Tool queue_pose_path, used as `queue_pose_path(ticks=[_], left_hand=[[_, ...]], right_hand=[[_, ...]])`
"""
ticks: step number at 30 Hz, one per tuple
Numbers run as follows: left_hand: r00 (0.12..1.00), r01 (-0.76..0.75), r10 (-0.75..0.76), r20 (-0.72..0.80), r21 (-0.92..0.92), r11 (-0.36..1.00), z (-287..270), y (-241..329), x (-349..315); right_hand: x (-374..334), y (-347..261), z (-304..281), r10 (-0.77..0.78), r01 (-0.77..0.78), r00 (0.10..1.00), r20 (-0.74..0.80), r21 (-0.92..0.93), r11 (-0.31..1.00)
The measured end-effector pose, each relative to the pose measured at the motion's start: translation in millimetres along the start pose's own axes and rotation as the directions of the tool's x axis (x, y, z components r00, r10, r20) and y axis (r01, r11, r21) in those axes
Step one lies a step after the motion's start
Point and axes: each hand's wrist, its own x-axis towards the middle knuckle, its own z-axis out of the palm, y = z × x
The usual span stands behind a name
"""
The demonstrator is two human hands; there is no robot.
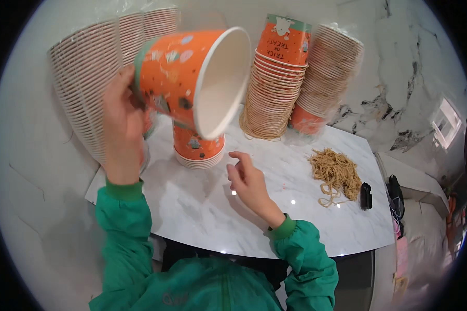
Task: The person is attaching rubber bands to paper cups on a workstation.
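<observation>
My left hand (122, 124) is closed on the base of an orange paper cup (174, 78) with a green band and printed figures. That cup is raised and tipped on its side, its white inside turned to the right. Below it, a short stack of upside-down orange paper cups (198, 150) stands on the table, its upper part hidden. My right hand (251, 186) hovers just right of this stack, holding nothing, fingers apart and slightly bent.
Tall nested cup stacks in clear plastic (83, 78) stand at the left. An inverted tall stack (275, 96) and a plastic-wrapped stack (333, 67) stand at the back. Tan string (337, 173) lies heaped on the marbled table (202, 228), beside a small black object (366, 196).
</observation>
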Motion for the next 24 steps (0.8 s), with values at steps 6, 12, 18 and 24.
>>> queue_pose_path(ticks=[6, 12, 18, 24], left_hand=[[0.947, 0.224, -0.290, -0.139, -0.360, 0.906, -13, -68, -48], [0.785, 0.575, -0.604, -0.136, -0.199, 0.793, 11, -96, -118], [0.553, 0.828, -0.822, -0.135, -0.024, 0.560, 1, -118, -140], [0.589, 0.803, -0.782, -0.202, 0.253, 0.539, 4, -138, -152]], right_hand=[[-8, -19, -41, 0.057, 0.052, 0.989, -0.139, 0.671, 0.740], [-21, -20, -70, 0.306, -0.079, 0.922, -0.235, 0.662, 0.746], [-74, -28, -89, 0.341, -0.221, 0.912, -0.230, 0.424, 0.878], [-114, -26, -62, -0.193, 0.084, 0.944, -0.268, -0.369, 0.925]])
